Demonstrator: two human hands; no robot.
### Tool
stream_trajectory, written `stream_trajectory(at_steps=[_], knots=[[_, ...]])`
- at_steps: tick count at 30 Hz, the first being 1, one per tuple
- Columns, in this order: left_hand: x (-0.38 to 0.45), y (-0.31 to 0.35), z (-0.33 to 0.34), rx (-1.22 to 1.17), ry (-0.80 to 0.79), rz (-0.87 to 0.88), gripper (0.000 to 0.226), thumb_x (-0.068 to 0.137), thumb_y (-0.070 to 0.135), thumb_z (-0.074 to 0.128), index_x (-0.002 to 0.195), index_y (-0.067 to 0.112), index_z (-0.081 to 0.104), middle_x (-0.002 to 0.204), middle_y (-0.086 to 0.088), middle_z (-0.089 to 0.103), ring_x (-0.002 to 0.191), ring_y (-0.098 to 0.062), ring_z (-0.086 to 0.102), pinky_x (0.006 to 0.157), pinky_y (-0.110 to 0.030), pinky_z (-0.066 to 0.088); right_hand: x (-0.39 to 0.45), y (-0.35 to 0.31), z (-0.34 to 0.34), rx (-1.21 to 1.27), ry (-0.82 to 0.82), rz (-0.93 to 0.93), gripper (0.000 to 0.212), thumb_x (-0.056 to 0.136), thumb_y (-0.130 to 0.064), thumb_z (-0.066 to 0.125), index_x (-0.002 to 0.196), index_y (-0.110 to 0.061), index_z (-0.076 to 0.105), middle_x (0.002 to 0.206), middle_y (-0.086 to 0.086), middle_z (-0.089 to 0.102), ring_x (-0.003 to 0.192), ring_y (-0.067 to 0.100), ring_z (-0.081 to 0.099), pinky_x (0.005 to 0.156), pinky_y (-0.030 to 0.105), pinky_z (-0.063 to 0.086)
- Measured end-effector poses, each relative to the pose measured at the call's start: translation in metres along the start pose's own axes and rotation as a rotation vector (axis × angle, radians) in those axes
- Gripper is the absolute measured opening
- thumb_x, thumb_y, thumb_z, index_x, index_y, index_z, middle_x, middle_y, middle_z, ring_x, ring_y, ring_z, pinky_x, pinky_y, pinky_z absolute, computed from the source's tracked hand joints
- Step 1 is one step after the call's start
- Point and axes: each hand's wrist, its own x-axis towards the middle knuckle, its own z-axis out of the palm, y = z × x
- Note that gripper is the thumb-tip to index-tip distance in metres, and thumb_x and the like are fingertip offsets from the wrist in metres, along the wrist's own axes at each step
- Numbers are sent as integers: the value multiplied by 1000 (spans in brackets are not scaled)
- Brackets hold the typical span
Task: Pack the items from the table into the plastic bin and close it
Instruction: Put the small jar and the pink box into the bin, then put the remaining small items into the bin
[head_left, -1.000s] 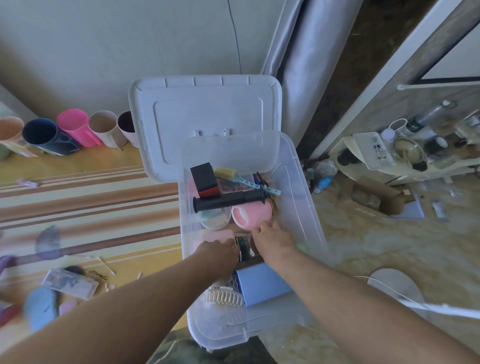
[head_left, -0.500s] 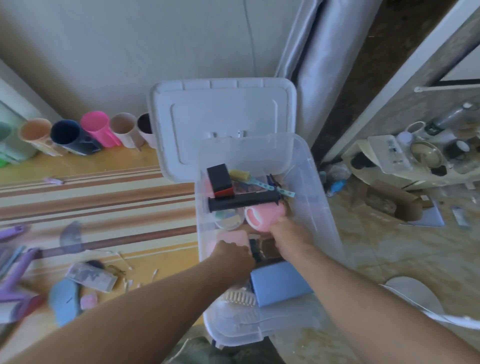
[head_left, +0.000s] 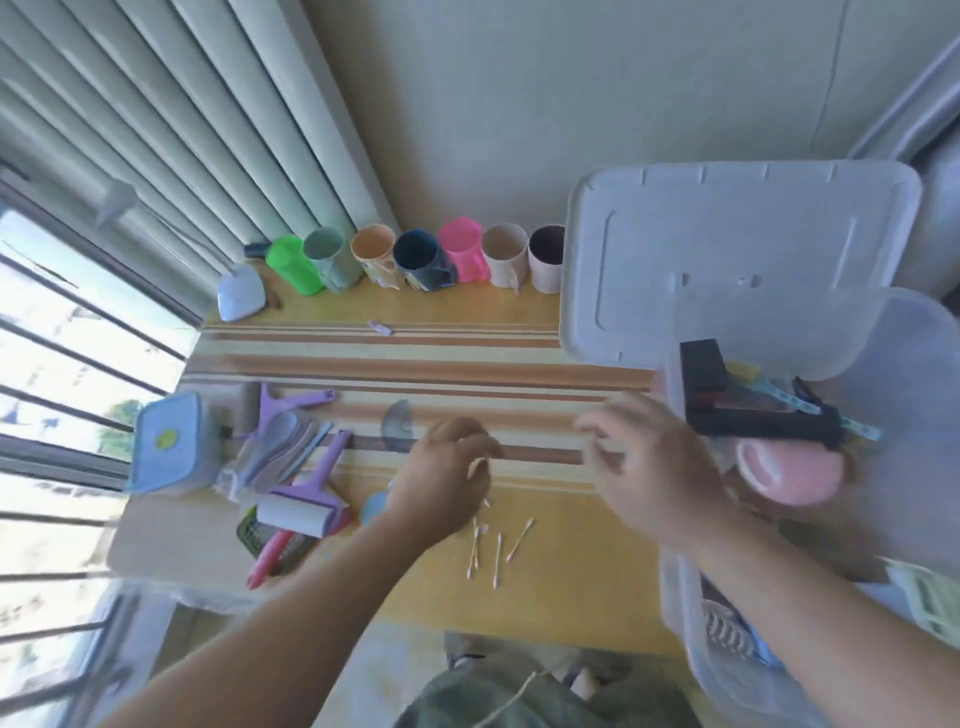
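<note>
Above the table (head_left: 363, 597), left hand (head_left: 441, 475) pinches cotton swabs (blurred); right hand (head_left: 649, 467), fingers apart.

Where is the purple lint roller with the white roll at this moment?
In the head view, the purple lint roller with the white roll lies on the left part of the striped yellow table, right of the light blue lidded box and left of the left hand.

bin (head_left: 914, 332): translucent plastic, smooth | lid (head_left: 737, 228): matt plastic | table (head_left: 441, 358): seemingly glossy striped covering
</note>
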Motion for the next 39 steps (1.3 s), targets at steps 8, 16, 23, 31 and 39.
stream_trajectory(at_steps=[8, 16, 23, 31, 39], knots=[[-74, -152, -8, 176, -385, -344, 48, 92, 22, 63, 139, 33, 56, 134, 2, 52, 121, -24, 58, 96, -36, 52, 31, -69, 193, -80, -733, 259, 44, 89, -56, 47, 108, -22, 68, 107, 1, 66, 100, 28, 63, 75, 40, 55], [-94, -155, 48, 188, -374, -388, 96, 78, 30, 80, 161, 20, 31, 141, -17, 20, 120, -41, 56, 87, -42, 60, 7, -60, 275, -262, -753, 307, 43, 88, -27, 77, 118, -21, 48, 127, 5, 49, 118, 31, 50, 76, 37, 36], [-56, -157, 45, 190, -587, -531, 120, 85, 49, 75, 163, 30, -15, 146, -16, 23, 127, -44, 49, 106, -45, 47, 0, -52, 237, -246, -600, 287, 30, 90, -28, 70, 110, -24, 49, 116, -5, 56, 107, 23, 53, 74, 38, 50], [-33, -124, 40, 458, -602, -277, 45, 99, 23, 55, 140, 17, 39, 127, -9, 46, 101, -30, 68, 70, -38, 54, -3, -56, 64, 131, -197, 417, 30, 93, -22, 63, 123, -25, 61, 89, -15, 65, 69, 8, 60, 57, 26, 49], [34, -24, -10, -28, -195, -232, 34, 91, 24, 69, 120, 27, 53, 101, -9, 66, 71, -30, 60, 60, -39, 53, -52, 43, -101, 115, -47, 750, 10, 95, -36, 67, 104, -37, 66, 95, -10, 75, 87, 7, 69, 75, 30, 54]])
